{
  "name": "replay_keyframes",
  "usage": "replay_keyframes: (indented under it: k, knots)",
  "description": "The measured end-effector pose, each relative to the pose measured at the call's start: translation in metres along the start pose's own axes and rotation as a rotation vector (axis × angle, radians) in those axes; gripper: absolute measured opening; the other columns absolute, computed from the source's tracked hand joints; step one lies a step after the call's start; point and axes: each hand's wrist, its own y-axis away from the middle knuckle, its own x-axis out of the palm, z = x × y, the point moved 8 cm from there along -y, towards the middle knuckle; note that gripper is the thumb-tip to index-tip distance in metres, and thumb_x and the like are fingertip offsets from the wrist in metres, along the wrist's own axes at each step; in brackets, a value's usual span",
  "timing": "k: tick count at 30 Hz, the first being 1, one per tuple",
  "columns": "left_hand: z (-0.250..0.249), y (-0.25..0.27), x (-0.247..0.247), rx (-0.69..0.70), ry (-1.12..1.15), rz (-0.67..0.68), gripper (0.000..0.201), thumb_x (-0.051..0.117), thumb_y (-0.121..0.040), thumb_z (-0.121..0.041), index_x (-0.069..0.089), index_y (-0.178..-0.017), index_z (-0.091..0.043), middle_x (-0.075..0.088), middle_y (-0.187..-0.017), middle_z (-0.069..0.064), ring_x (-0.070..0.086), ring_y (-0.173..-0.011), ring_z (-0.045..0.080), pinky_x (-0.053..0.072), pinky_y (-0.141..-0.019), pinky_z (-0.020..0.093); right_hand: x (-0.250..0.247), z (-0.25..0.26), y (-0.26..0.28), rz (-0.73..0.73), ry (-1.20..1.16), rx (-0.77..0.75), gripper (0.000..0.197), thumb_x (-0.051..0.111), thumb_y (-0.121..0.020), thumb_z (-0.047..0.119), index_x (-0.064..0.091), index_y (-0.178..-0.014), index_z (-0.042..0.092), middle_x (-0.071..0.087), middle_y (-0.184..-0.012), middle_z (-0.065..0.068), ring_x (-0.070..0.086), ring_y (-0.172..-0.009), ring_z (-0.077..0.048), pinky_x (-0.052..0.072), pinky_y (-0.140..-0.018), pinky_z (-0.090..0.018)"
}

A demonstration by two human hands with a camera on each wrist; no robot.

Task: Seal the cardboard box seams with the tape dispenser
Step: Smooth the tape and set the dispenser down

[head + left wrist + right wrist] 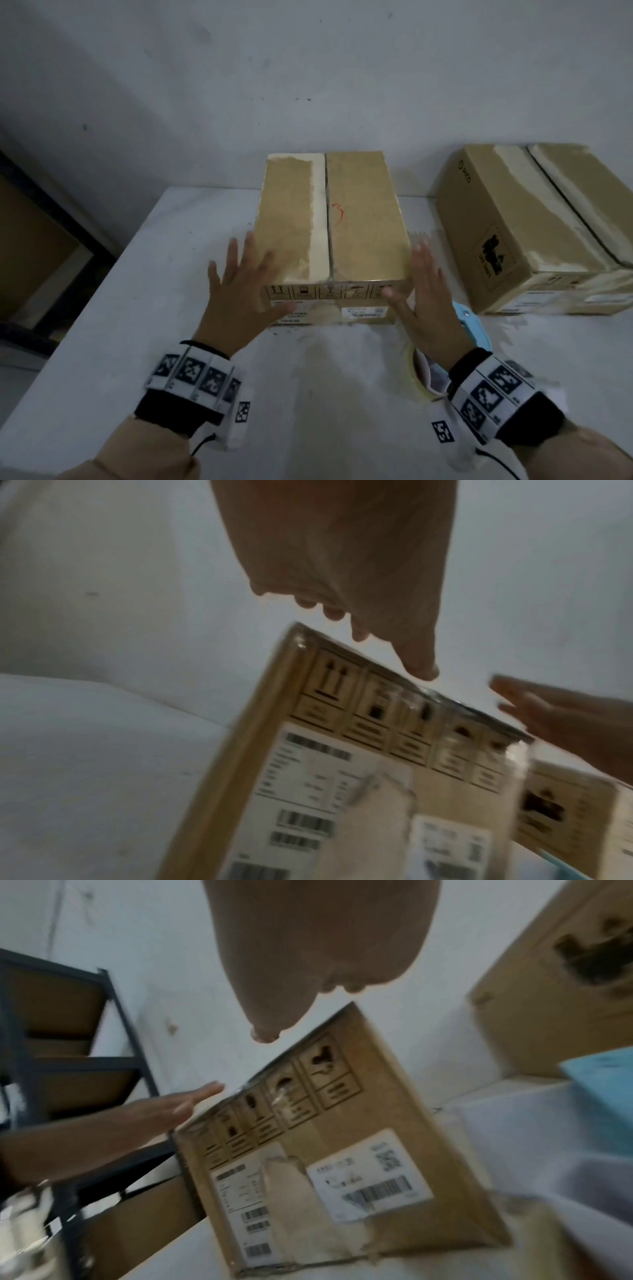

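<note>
A closed cardboard box stands in the middle of the white table, with an open seam down its top and old tape marks. My left hand is spread flat, fingers straight, over the box's near left corner. My right hand is flat and open beside the near right corner. Whether either hand touches the box I cannot tell. The blue tape dispenser with its tape roll lies on the table under my right wrist, partly hidden by it.
A second cardboard box stands to the right against the wall. A dark metal shelf rack is to the left of the table. The table's left edge runs diagonally near my left arm.
</note>
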Motion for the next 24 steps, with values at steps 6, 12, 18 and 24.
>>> replay_keyframes:
  k: [6,12,18,24]
  knots:
    - [-0.057,-0.009,0.023,0.108,-0.189,0.069,0.073,0.008,-0.092,-0.061,0.053,-0.127,-0.017,0.057,-0.133,0.004,0.055,-0.122,0.026,0.039,-0.097,0.056,0.035,0.059,-0.006,0.009,0.355,-0.465,0.049,0.016,-0.1,0.043,0.041,-0.129,0.012,0.053,-0.134,-0.011,0.039,-0.13,-0.027,0.024,-0.106,-0.045]
    - [-0.006,-0.002,0.005,0.015,-0.153,0.037,0.086,-0.011,-0.083,-0.067,0.035,-0.142,-0.025,0.037,-0.149,-0.002,0.036,-0.137,0.027,0.026,-0.11,0.051,0.002,0.017,-0.004,0.04,0.395,-0.39,0.049,0.027,-0.098,0.035,0.055,-0.123,0.003,0.058,-0.127,-0.016,0.057,-0.115,-0.032,0.051,-0.09,-0.046]
    - [0.002,-0.007,-0.019,-0.1,0.303,-0.167,0.073,0.016,-0.087,-0.066,0.036,-0.142,-0.023,0.026,-0.154,0.001,0.035,-0.137,0.021,0.032,-0.11,0.041,-0.021,0.011,-0.016,-0.07,0.114,-0.151,0.063,0.035,-0.092,0.053,0.049,-0.13,0.005,0.045,-0.141,-0.013,0.046,-0.127,-0.026,0.035,-0.102,-0.033]
    - [0.015,-0.025,-0.006,-0.345,0.39,-0.037,0.057,0.023,-0.099,-0.035,0.01,-0.149,-0.01,0.061,-0.106,0.027,0.058,-0.083,0.032,0.042,-0.071,0.032,-0.002,-0.011,-0.024,0.039,-0.346,0.179,0.087,0.025,-0.07,0.073,0.027,-0.139,0.02,0.054,-0.11,0.003,0.059,-0.098,-0.023,0.043,-0.07,-0.022]
